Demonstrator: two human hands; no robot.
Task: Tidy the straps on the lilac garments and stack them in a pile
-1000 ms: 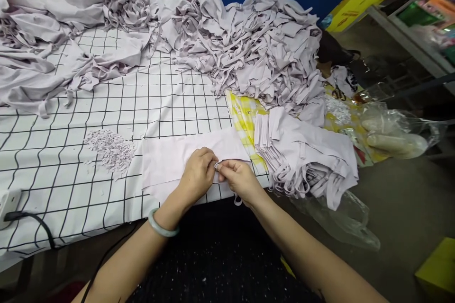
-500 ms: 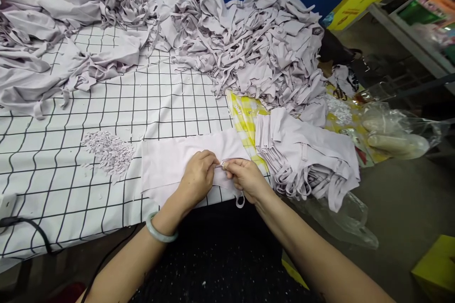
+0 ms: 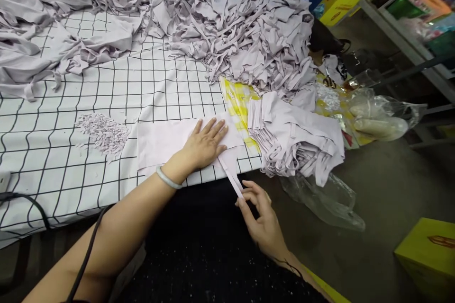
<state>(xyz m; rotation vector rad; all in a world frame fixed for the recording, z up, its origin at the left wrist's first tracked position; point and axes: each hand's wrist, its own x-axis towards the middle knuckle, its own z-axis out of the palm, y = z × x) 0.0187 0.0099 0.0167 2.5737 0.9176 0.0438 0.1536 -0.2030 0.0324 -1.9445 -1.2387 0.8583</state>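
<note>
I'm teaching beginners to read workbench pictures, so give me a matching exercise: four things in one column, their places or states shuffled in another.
Column one
1. Left hand
2. Right hand
3. Small scraps
4. Stack of looped pieces

Column two
A. In the picture, to the right of the flat fabric
B. Pinching a narrow strap
C. In the picture, to the left of the flat fabric
D. Spread, palm down, on the flat fabric

Right pairs: 1-D, 2-B, 3-C, 4-A

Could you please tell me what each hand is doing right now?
Left hand: open, flat on the cloth piece.
Right hand: closed on the strap's end.
</note>
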